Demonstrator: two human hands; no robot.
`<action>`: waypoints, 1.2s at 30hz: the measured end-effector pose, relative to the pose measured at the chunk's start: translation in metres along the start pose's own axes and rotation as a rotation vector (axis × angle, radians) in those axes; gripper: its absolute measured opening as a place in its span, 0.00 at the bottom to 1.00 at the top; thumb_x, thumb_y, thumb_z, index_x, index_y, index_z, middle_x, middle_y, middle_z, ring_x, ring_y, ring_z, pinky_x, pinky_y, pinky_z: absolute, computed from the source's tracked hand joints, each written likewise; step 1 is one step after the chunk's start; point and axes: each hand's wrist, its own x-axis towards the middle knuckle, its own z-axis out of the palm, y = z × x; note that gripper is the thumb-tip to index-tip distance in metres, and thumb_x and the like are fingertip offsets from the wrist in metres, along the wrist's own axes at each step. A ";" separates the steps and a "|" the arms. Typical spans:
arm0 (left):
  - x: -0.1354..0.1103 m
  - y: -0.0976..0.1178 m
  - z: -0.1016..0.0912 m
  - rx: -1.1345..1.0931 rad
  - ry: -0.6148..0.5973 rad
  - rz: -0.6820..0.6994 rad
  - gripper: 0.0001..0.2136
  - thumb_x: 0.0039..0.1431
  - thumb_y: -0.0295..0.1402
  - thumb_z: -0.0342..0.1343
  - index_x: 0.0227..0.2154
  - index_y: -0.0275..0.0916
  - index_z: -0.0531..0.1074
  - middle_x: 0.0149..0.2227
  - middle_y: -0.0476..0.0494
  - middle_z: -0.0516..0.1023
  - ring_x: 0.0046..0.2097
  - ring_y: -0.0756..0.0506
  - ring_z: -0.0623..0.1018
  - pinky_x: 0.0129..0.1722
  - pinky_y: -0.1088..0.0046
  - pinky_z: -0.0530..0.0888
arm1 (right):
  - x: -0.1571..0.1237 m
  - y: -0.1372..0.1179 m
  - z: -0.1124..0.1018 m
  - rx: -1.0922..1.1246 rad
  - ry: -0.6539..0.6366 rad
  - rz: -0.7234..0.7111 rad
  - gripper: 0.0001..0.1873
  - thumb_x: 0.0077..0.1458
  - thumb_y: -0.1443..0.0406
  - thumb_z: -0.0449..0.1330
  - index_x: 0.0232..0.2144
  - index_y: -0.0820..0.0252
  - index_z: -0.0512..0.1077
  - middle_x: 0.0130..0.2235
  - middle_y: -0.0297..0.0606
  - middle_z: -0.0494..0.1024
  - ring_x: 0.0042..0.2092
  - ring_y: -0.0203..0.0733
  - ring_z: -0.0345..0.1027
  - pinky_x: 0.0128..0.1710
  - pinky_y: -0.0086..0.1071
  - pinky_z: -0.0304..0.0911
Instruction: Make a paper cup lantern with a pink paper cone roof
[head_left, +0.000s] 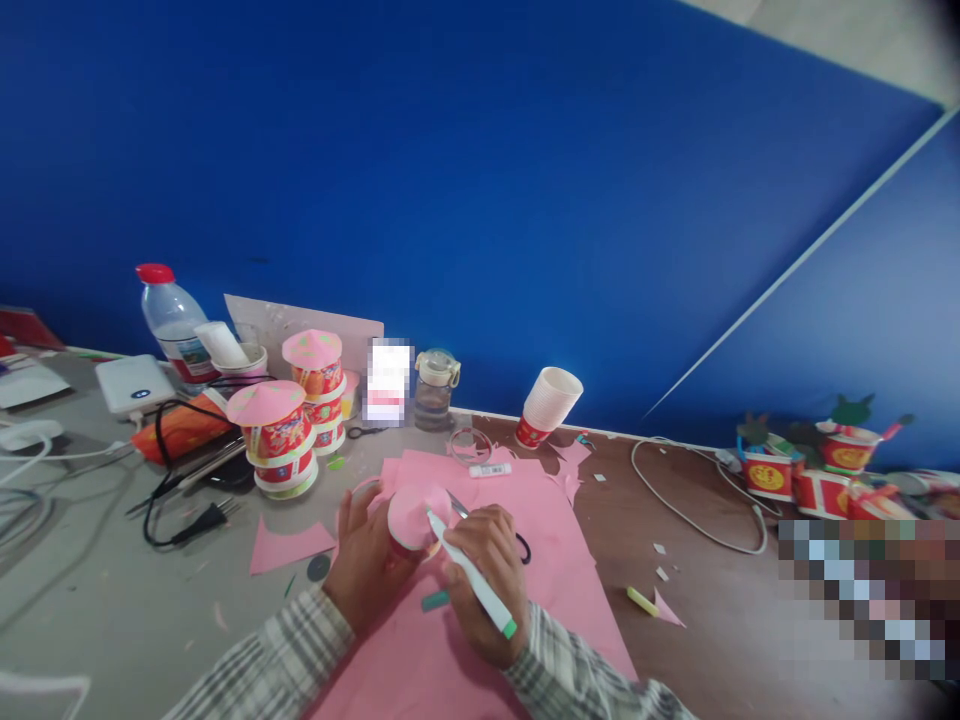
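Note:
My left hand [367,565] is wrapped round a red paper cup topped with a pink paper cone [414,517], held above a pink paper sheet [450,640]. My right hand [487,580] grips a white marker with a green end [472,575], its tip touching the pink cone. Scissors [517,545] lie partly hidden under my right hand. Two stacks of finished cups with pink cone lids [281,440] stand to the left.
A water bottle [172,320], a white power bank [135,385], black cable and plug [187,500], a small jar [436,390], a tilted stack of paper cups [547,405], a glue stick [491,469], pink scraps, a white cable [690,500] and decorated cups [817,470] at the right.

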 end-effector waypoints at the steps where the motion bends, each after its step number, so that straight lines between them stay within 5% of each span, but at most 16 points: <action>1: 0.000 0.000 0.000 0.000 -0.003 0.002 0.21 0.37 0.45 0.54 0.37 0.45 0.66 0.36 0.41 0.75 0.50 0.34 0.62 0.49 0.44 0.55 | 0.000 0.001 0.000 -0.001 -0.001 0.004 0.10 0.49 0.68 0.56 0.36 0.55 0.70 0.31 0.35 0.75 0.33 0.47 0.69 0.36 0.46 0.64; 36: -0.001 -0.003 0.002 -0.005 -0.014 0.008 0.22 0.36 0.44 0.55 0.38 0.44 0.65 0.37 0.40 0.75 0.50 0.34 0.62 0.49 0.45 0.54 | -0.001 -0.002 0.003 -0.009 -0.064 0.017 0.12 0.50 0.67 0.57 0.39 0.54 0.70 0.34 0.36 0.75 0.36 0.48 0.69 0.39 0.46 0.63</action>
